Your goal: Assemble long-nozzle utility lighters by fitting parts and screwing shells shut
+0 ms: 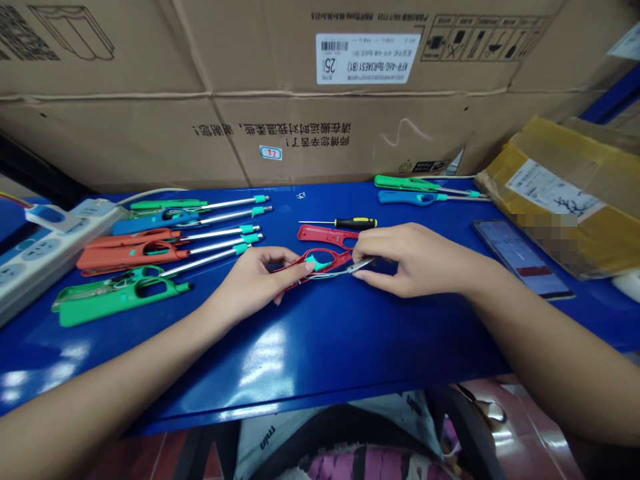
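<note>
My left hand (255, 280) is closed on the opened red casing half of a long-necked lighter (343, 259), the thumb near its teal trigger (316, 263). Thin pale wires (327, 274) run along the casing towards my right hand (417, 260). Thumb and fingers of that hand pinch a short silvery metal tube (361, 265) at the casing's right end; part of it is hidden by the fingers. Just behind lies the other red casing half (320, 233), partly covered by my right hand. A black and yellow screwdriver (356, 223) rests beyond it.
Several lighters in green (125, 300), orange (135, 257) and blue (155, 221) lie at left beside a white power strip (60, 247). A green lighter (405, 183) and a blue one (407, 197) lie at back right. A phone (523, 257) and yellow-taped parcel (550, 187) are at right. Cardboard (280, 113) stands behind.
</note>
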`<state>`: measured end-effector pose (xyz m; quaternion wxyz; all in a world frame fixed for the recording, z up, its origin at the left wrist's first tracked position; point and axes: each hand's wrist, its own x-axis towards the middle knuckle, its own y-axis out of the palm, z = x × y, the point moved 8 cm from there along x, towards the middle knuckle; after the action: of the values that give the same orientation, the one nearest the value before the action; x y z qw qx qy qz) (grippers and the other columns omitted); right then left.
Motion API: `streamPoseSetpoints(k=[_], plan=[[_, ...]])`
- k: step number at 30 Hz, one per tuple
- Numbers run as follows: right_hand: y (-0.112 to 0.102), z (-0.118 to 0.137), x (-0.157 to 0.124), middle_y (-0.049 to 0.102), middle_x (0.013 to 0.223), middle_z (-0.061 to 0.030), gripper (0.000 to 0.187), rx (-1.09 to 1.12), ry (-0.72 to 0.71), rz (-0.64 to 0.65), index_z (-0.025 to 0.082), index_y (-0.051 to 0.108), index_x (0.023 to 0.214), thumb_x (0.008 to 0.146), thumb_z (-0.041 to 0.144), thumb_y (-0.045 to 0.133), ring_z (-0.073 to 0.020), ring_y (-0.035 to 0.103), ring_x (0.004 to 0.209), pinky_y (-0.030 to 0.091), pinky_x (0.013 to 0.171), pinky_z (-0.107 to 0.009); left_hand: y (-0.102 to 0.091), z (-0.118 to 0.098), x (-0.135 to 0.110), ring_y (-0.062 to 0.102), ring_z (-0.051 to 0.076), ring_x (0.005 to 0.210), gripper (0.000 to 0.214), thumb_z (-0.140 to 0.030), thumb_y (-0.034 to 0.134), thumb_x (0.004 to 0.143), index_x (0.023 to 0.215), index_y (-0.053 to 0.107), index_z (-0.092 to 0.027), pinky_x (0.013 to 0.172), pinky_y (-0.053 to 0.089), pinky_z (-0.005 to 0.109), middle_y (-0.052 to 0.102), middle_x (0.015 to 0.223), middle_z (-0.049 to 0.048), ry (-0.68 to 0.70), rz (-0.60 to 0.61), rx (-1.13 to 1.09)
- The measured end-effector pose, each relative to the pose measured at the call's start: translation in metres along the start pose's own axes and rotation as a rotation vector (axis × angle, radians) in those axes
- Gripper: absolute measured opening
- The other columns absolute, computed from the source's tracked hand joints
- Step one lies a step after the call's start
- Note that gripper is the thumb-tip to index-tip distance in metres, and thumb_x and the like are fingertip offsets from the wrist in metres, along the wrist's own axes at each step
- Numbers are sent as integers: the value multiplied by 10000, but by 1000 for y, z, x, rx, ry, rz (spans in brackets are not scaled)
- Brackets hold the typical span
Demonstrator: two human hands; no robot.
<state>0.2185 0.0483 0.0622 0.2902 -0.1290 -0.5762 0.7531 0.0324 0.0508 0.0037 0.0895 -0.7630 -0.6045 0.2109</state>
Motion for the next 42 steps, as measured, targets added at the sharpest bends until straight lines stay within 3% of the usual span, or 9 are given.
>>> streamPoseSetpoints(k=[4,6,12,14,18,23,30,37,42], plan=[[19,-1,0,689,893,-22,112,73,-1,190,213,655,928,950,282,570,-160,595,769,364,651,-275,1,1,0,460,68,401,366,-534,782,750,799,751,-173,381,378,190,623,600,-19,25,-7,22],[23,-3,1,692,900,-20,115,66,1,216,218,670,923,947,302,596,-166,612,799,377,660,-276,2,3,0,468,67,414,381,-539,781,749,811,751,-165,378,388,186,646,651,-6,36,-6,30],[8,-6,8,661,973,-66,254,-18,81,-111,192,645,941,928,445,639,-218,610,915,439,756,-315,6,2,-3,511,94,468,376,-525,762,779,860,750,-158,402,419,199,657,682,1,98,-3,86],[10,-4,10,651,1044,-78,277,59,85,-157,188,624,1019,909,439,666,-219,601,956,458,788,-320,6,-5,-5,572,112,551,339,-495,757,801,857,754,-160,481,462,205,690,729,13,200,-25,132],[27,-4,13,684,1020,-60,303,278,121,-81,180,620,1035,881,429,702,-190,631,892,483,755,-296,8,-25,-16,653,130,717,222,-383,749,847,863,757,-162,662,506,215,730,834,27,512,-80,269],[38,-4,14,738,968,-32,219,467,102,3,173,682,1000,890,360,718,-160,678,861,493,776,-264,10,-37,-29,655,117,735,143,-291,732,881,922,734,-153,688,502,211,723,856,27,742,-132,377],[28,-3,14,755,897,-46,272,315,4,-108,162,714,965,876,418,739,-166,685,798,481,751,-273,9,-39,-31,642,109,704,133,-282,734,883,913,717,-153,653,491,203,714,834,20,766,-147,392],[14,10,6,771,832,-63,334,-33,-225,-310,138,728,992,918,459,678,-191,701,762,459,763,-324,6,-37,-30,634,101,683,144,-296,743,875,892,728,-153,628,477,195,718,822,15,714,-160,349],[12,14,5,769,810,-69,324,-82,-270,-337,132,729,973,946,444,645,-200,700,758,459,748,-330,6,-36,-28,633,98,669,156,-302,754,863,879,741,-147,609,471,193,721,816,19,689,-147,306]])
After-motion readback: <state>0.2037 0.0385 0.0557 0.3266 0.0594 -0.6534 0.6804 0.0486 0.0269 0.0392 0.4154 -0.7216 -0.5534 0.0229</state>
